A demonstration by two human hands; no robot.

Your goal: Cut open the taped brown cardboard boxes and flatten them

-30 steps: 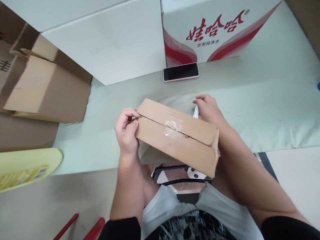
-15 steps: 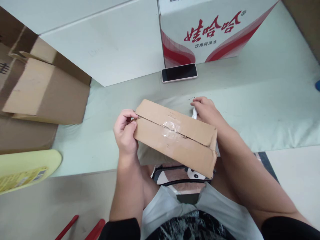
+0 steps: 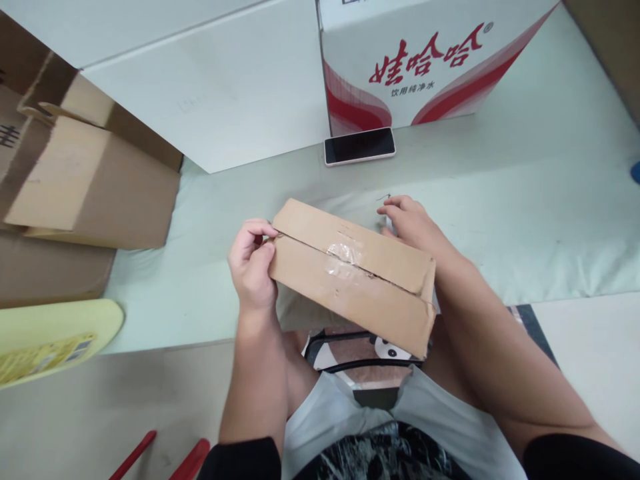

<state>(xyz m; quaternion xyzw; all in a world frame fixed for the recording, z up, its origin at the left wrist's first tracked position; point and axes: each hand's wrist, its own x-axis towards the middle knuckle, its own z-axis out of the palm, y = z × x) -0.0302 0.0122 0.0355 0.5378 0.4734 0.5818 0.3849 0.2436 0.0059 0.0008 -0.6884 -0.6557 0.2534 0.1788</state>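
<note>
A narrow brown cardboard box lies tilted in front of me, its right end lower and nearer to me. Clear tape crosses the middle of its seam. My left hand grips the box's left end, thumb on the near flap and fingers at the far one. Behind the box, my right hand has its fingers curled around a small white piece, mostly hidden; its kind cannot be made out. A thin dark strand shows by those fingertips.
A phone lies before a white and red carton; a large white box stands beside it. Open cardboard boxes and a yellow-green object are on the left. A panda-print bag sits below the box.
My right fingers have shifted slightly left and closed in, so less of the white piece shows. The box and my left hand stay nearly still.
</note>
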